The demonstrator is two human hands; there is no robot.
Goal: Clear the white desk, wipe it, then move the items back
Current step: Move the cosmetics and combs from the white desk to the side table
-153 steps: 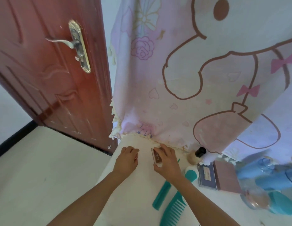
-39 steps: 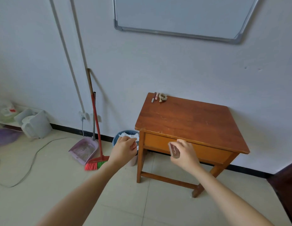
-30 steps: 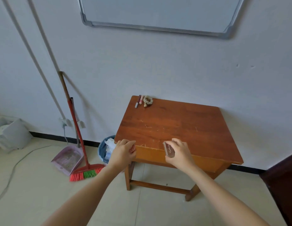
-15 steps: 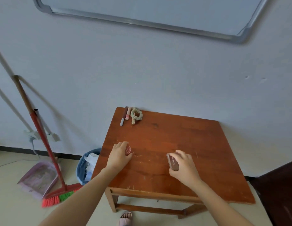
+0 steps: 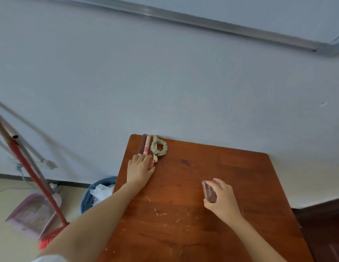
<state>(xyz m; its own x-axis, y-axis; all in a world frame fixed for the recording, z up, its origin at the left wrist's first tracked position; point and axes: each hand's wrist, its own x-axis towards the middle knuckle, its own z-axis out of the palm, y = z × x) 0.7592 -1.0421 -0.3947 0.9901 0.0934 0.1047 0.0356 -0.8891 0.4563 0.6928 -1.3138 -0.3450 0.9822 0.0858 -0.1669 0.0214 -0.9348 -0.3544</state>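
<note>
Round compact [image 5: 151, 163] near left table [image 5: 221, 167] edge.

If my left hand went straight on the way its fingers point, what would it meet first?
Probably the brown tube, lying along that line; fingertips of the left hand seem almost at its near end.

Pale scratches fleck the reddish-brown table [image 5: 212, 167]; at 11 o'clock, a brown tube [image 5: 142, 144], pink tube [image 5: 147, 146] and sage scrunchie [image 5: 162, 153]; at 9, red broom [image 5: 30, 173], blue bin [image 5: 87, 195].

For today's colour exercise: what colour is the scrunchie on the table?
Scrunchie: pale grey-green; head view shows it best.
</note>
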